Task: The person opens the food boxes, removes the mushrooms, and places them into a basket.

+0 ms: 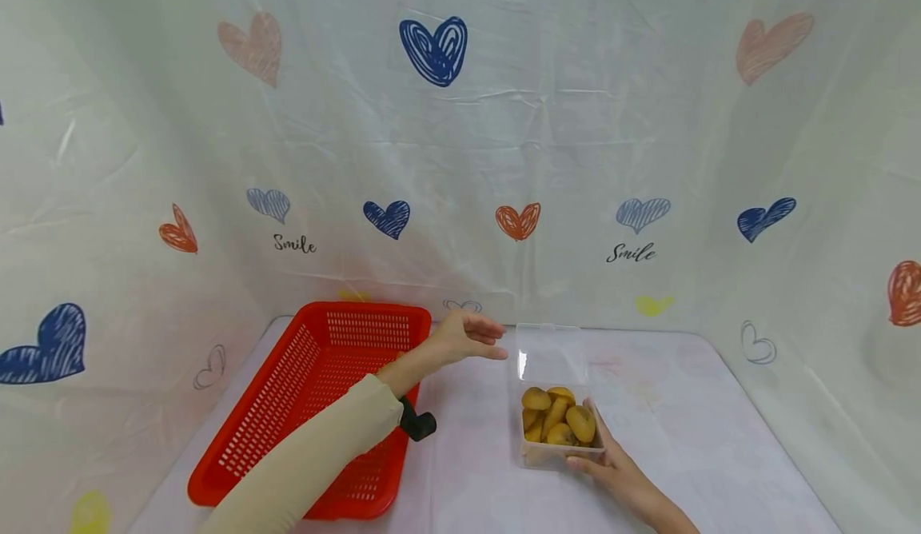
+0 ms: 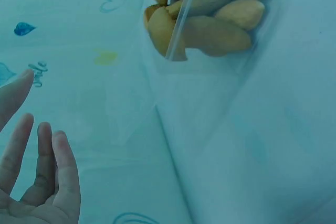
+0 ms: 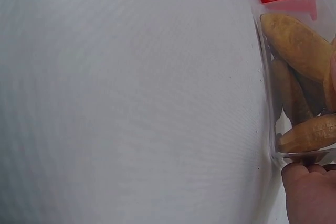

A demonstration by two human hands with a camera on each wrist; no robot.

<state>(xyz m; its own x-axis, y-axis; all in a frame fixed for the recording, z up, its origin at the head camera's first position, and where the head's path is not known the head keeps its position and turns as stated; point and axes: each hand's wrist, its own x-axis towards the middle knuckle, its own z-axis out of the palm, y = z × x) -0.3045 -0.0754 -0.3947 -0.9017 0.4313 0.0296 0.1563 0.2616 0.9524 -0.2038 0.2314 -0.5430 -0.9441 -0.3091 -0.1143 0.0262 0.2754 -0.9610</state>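
A clear plastic box (image 1: 547, 458) holds several yellow-brown, mushroom-like pieces (image 1: 556, 416); its transparent lid (image 1: 552, 354) stands raised at the far side. My right hand (image 1: 610, 466) holds the box by its right side and near corner, with the thumb at the front wall. In the right wrist view that hand (image 3: 312, 192) touches the box's edge. My left hand (image 1: 471, 338) is in the air left of the lid, fingers extended and apart from the thumb, holding nothing. The left wrist view shows the same hand (image 2: 44, 171) away from the pieces (image 2: 215, 35).
A red perforated basket (image 1: 248, 406) stands on the left of the white-covered table (image 1: 691, 430), partly hidden by my left forearm. A small piece shows near its right side, beside the forearm. A white curtain with printed hearts hangs behind the table.
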